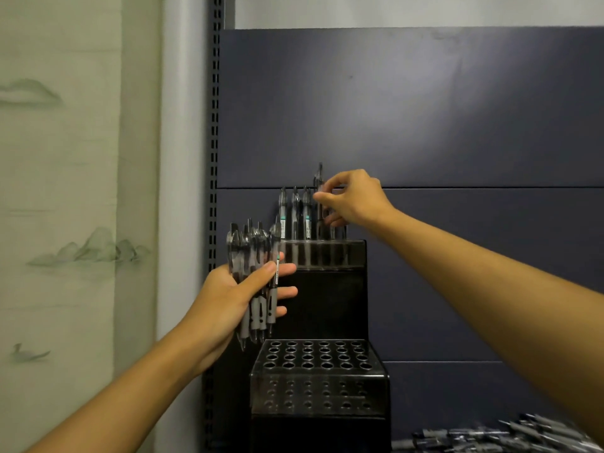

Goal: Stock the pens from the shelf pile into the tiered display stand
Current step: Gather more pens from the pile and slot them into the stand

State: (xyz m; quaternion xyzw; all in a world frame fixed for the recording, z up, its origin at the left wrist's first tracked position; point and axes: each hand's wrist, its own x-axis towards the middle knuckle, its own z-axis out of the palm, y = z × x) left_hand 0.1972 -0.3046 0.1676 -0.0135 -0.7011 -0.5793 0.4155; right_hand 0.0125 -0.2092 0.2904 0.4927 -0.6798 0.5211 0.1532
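Pens fill the left hand as a bundle, clicker ends up and tips down, the fingers and thumb curled round the grey grips so that the bundle stands nearly upright just left of the black tiered display stand. Directly right of that hand rises the dark front wall of the stand's top tier, and below and to its right lies the lower tier, a block of round holes in rows with nothing in them. The right hand reaches across above the top tier and pinches a single pen between thumb and fingertips; this pen stands upright and sits higher than its neighbours, its lower end hidden among them at the tier's holes, so whether it is seated cannot be told. Just left of the right hand, three more pens stand upright in the top tier's row, side by side, with pale labels on their barrels. Far below the right forearm, at the lower right edge of the view, a loose pile of pens lies on the shelf, blurred. Behind both hands stands a dark blue back panel, with a slotted metal upright beyond the left hand.
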